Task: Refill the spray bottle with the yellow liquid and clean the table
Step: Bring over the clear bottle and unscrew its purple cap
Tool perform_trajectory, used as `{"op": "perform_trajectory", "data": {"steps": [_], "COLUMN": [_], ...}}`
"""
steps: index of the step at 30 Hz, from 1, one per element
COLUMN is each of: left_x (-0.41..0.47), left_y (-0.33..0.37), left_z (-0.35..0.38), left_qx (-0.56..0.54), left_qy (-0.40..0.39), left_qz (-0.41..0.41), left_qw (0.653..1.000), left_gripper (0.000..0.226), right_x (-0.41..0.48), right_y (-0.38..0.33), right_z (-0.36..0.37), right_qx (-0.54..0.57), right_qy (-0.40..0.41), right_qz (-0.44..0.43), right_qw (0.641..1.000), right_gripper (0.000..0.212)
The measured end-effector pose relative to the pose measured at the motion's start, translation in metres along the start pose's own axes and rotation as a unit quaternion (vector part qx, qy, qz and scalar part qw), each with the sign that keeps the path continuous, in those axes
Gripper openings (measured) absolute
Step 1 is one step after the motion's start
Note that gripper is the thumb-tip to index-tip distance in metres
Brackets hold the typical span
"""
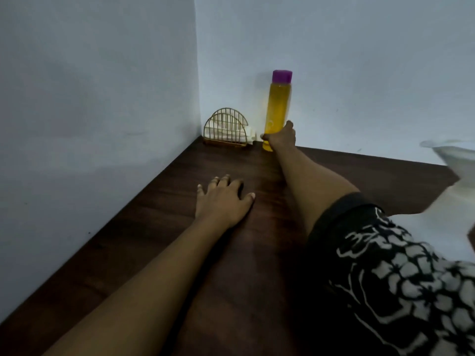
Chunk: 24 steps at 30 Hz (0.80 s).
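Ideally, since the right hand (pixel 281 136) grips the tall yellow bottle (pixel 278 106) low near its foot, by the far wall (pixel 359 73) beside the wire holder (pixel 227 129), while the left hand (pixel 223 200) rests flat and open on the worktop (pixel 154 227), the lift goes straight up to avoid tipping

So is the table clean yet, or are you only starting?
Only starting. Nothing looks done yet: the purple cap is on the bottle of yellow liquid, which looks nearly full. In hand: the right hand grips the bottle low down by the wall, while the left hand rests flat on the table. Left: opening it, refilling the spray bottle, and wiping; no spray bottle shows clearly.
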<state>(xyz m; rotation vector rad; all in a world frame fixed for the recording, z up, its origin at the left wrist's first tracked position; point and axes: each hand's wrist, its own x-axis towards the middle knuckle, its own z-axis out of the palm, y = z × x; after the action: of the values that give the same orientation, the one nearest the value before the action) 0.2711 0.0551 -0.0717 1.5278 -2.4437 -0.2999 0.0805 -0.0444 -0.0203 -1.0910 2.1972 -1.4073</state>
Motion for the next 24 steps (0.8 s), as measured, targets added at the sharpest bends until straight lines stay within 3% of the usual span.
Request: {"op": "perform_trajectory", "data": {"steps": [7, 11, 21, 24], "left_x": [0.002, 0.002, -0.011, -0.021], "left_y": [-0.001, -0.002, 0.003, 0.006], "left_z": [0.005, 0.004, -0.008, -0.013], "left_qx": [0.006, 0.010, -0.013, -0.069], "left_qy": [0.005, 0.002, -0.002, 0.012], "left_qz": [-0.004, -0.006, -0.005, -0.003], "left_qw": [1.000, 1.000, 1.000, 0.998], "left_gripper": [0.060, 0.060, 0.057, 0.049], "right_x": [0.030, 0.025, -0.052, -0.087], "right_y": [0.002, 0.003, 0.009, 0.011], "right_z": [0.004, -0.003, -0.034, -0.045], "right_qx": [0.014, 0.006, -0.036, -0.019], "right_qy": [0.009, 0.003, -0.040, -0.047], "right_qz": [-0.005, -0.013, -0.066, -0.074], "right_qw": [1.000, 1.000, 0.996, 0.996], "right_gripper": [0.066, 0.066, 0.062, 0.061]}}
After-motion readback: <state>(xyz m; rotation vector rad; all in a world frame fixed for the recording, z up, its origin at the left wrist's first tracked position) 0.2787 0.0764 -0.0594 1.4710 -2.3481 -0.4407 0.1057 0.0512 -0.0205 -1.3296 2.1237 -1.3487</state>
